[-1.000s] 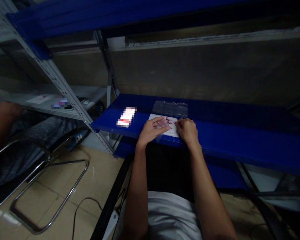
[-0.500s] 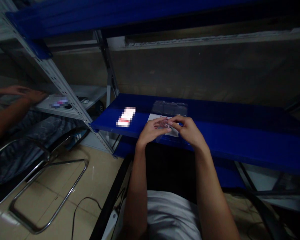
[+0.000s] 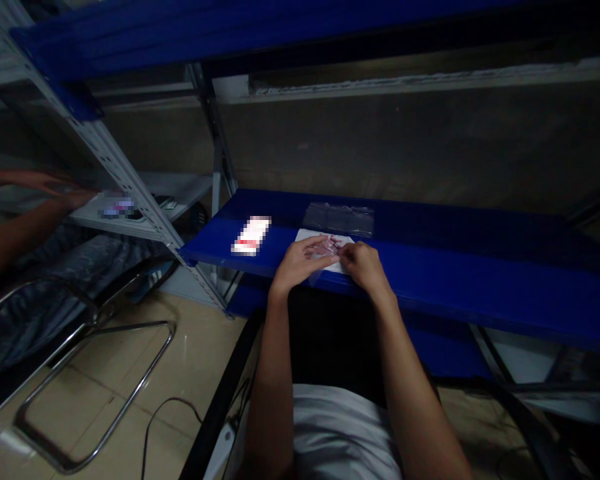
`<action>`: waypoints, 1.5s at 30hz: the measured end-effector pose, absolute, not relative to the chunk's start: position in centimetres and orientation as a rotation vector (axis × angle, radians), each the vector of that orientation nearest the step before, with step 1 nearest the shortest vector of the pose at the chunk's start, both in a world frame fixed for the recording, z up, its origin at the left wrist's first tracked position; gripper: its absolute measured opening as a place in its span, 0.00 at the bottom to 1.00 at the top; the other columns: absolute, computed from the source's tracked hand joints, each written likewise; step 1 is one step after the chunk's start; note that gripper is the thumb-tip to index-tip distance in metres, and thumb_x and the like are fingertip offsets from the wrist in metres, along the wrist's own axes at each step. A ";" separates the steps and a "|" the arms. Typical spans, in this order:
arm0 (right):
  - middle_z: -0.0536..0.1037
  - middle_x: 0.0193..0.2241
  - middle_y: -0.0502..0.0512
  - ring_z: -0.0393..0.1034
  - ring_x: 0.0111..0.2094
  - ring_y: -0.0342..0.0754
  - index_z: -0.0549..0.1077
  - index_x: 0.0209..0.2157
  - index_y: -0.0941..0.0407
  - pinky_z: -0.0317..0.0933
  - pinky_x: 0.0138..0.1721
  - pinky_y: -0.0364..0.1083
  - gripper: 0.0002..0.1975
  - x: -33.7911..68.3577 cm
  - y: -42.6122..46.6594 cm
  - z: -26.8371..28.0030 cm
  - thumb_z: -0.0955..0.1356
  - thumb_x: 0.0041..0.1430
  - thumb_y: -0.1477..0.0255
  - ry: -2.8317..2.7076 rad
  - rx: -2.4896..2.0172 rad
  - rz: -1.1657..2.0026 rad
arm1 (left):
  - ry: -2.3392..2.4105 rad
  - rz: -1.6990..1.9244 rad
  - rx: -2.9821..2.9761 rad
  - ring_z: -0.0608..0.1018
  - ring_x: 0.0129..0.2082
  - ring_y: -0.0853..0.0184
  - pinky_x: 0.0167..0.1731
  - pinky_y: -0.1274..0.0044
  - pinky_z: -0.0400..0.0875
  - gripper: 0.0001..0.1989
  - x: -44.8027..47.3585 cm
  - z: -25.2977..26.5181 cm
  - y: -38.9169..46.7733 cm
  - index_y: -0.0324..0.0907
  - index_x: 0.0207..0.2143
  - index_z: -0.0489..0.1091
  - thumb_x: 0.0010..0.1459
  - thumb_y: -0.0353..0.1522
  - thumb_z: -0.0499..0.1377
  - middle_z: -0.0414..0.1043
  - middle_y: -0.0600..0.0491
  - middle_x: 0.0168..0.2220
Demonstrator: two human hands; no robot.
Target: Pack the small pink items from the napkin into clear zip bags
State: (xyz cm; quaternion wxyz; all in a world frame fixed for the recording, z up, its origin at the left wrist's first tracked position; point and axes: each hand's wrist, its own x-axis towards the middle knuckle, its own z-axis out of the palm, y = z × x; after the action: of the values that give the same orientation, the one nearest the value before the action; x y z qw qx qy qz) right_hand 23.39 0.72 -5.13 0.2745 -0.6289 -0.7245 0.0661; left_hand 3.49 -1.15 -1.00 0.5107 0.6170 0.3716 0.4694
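Note:
My left hand (image 3: pixel 300 262) is curled at the near edge of the blue shelf, its thumb and fingers closed on a small clear plastic bag (image 3: pixel 325 248). My right hand (image 3: pixel 361 263) is beside it, fingers pinched together at the bag's right side; what exactly lies between those fingertips is hidden. Under both hands is a white sheet (image 3: pixel 305 234) with small pinkish-red marks or bits near its middle, too small to name. Just behind the sheet lies a larger flat clear plastic bag (image 3: pixel 339 219).
A lit phone (image 3: pixel 251 236), its screen blurred out, lies on the blue shelf (image 3: pixel 480 280) to the left. A metal rack post (image 3: pixel 115 160) stands at the shelf's left end. Beyond it, another person's arms (image 3: pixel 35 200) reach over a grey shelf. A chrome chair frame (image 3: pixel 95 393) is at lower left.
My right hand has turned and drawn its fingers in, moving slightly down and left, and more of the sheet's reddish bits show. My left hand has barely moved.

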 end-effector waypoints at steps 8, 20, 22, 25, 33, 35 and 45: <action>0.82 0.32 0.59 0.75 0.34 0.52 0.79 0.36 0.57 0.61 0.38 0.46 0.08 24.1 -0.3 -2.3 0.66 0.61 0.74 -1.789 -1.572 0.269 | 0.903 1.127 1.506 0.81 0.51 0.56 0.56 0.65 0.72 0.33 3.3 -0.9 -1.1 0.37 0.56 0.77 0.48 0.36 0.75 0.81 0.41 0.51; 0.84 0.35 0.56 0.77 0.38 0.53 0.82 0.36 0.54 0.66 0.42 0.49 0.08 21.9 -3.4 2.7 0.70 0.60 0.68 -1.786 -1.136 0.615 | 0.762 1.081 1.525 0.81 0.51 0.57 0.56 0.66 0.72 0.32 3.5 -0.8 -1.3 0.39 0.56 0.77 0.47 0.34 0.76 0.80 0.42 0.53; 0.84 0.37 0.56 0.77 0.40 0.54 0.82 0.37 0.54 0.67 0.43 0.50 0.08 22.0 -3.5 2.8 0.71 0.60 0.66 -1.781 -1.079 0.747 | 0.745 1.079 1.528 0.81 0.50 0.57 0.55 0.66 0.73 0.32 3.4 -0.8 -1.3 0.39 0.56 0.77 0.47 0.35 0.76 0.80 0.42 0.53; 0.83 0.36 0.55 0.77 0.41 0.54 0.81 0.40 0.54 0.67 0.42 0.50 0.11 22.5 -3.8 3.0 0.71 0.62 0.62 -1.725 -1.003 0.949 | 0.735 1.090 1.526 0.81 0.50 0.56 0.54 0.66 0.73 0.32 3.4 -0.7 -1.4 0.38 0.56 0.77 0.48 0.35 0.76 0.80 0.41 0.53; 0.81 0.34 0.54 0.74 0.37 0.52 0.80 0.33 0.55 0.66 0.41 0.49 0.16 23.0 -4.2 3.3 0.76 0.57 0.56 -1.792 -1.017 0.994 | 0.767 1.097 1.504 0.81 0.52 0.54 0.54 0.66 0.73 0.33 3.4 -0.5 -1.5 0.39 0.55 0.77 0.45 0.34 0.77 0.80 0.42 0.52; 0.81 0.32 0.54 0.74 0.36 0.51 0.79 0.33 0.55 0.65 0.40 0.49 0.16 23.1 -4.1 3.3 0.75 0.57 0.55 -1.765 -1.026 0.960 | 0.765 1.106 1.487 0.80 0.52 0.54 0.54 0.66 0.73 0.35 3.2 -0.3 -1.6 0.40 0.56 0.77 0.44 0.33 0.78 0.81 0.42 0.51; 0.81 0.44 0.59 0.75 0.38 0.52 0.79 0.35 0.54 0.69 0.35 0.48 0.14 23.1 -3.6 2.6 0.77 0.56 0.59 -1.515 -1.000 0.843 | 0.790 1.414 1.303 0.82 0.40 0.63 0.45 0.70 0.76 0.18 3.8 -0.6 -1.0 0.40 0.43 0.80 0.54 0.40 0.72 0.82 0.47 0.40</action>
State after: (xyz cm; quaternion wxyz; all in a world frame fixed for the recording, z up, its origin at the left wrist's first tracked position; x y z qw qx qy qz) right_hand 23.13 -3.62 2.64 0.5397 -0.4207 -0.6372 0.3545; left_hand 3.80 -1.05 -0.55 0.5068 0.5404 0.3276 0.5863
